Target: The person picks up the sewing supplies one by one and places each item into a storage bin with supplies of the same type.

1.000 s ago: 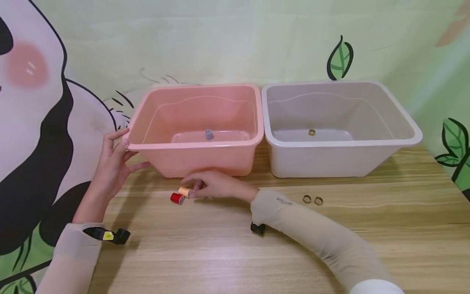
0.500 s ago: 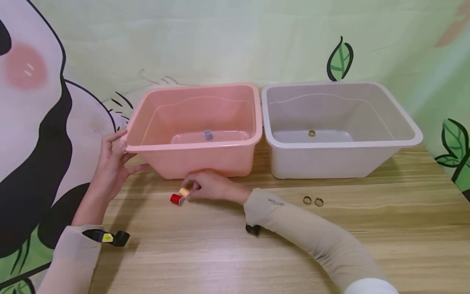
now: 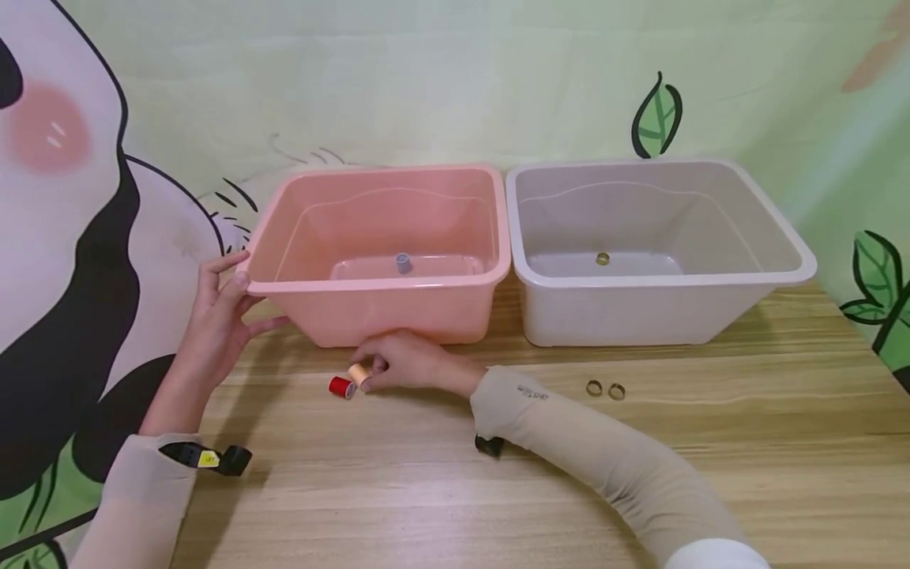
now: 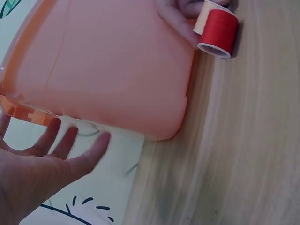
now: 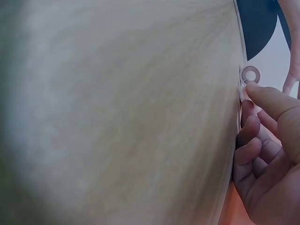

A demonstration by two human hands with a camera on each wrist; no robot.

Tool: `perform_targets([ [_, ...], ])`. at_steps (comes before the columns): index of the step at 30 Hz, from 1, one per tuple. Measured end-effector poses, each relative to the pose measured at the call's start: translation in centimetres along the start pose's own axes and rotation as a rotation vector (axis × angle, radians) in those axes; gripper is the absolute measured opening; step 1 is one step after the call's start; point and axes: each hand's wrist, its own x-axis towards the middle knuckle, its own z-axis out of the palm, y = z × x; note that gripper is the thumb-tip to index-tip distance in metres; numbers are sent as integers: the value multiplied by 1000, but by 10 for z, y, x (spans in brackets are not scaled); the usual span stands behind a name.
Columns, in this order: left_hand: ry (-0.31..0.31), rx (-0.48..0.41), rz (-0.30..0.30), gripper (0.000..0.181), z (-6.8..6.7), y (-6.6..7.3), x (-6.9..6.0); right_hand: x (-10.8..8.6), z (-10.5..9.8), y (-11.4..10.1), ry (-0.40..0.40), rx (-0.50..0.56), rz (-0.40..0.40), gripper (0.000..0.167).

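My right hand [image 3: 408,359] pinches a light-orange spool of thread [image 3: 359,374] in front of the pink bin. Tilted, the spool stands close against a red spool of thread [image 3: 341,386] lying on the table. From the left wrist, the red spool [image 4: 219,30] partly covers the light-orange one [image 4: 202,18]. The right wrist view shows one round spool end [image 5: 251,75] at the fingertips. My left hand [image 3: 216,316] touches the left rim of the pink bin [image 3: 377,312], its fingers spread. Inside that bin lies a small grey-blue spool [image 3: 404,263].
A light-grey bin [image 3: 640,312] stands to the right of the pink one and holds a gold ring [image 3: 603,258]. Two more rings, a left ring [image 3: 594,388] and a right ring [image 3: 617,391], lie on the wooden table [image 3: 426,490]. A printed cloth [image 3: 426,79] hangs behind.
My right hand has closed on the light-orange spool and turned it to a steeper tilt beside the red one. The left hand has stayed at the pink rim.
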Motion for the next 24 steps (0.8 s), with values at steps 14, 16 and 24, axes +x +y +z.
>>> perform_targets([
  [14, -12, -63, -13, 44, 5, 2, 2, -2, -1, 2, 34, 20, -3, 28],
  [16, -9, -43, -13, 45, 5, 2, 2, -3, -2, 2, 37, 30, -6, 28],
  [24, -6, -23, -12, 44, 4, 1, 2, -8, -6, 0, 45, 70, -7, 26],
])
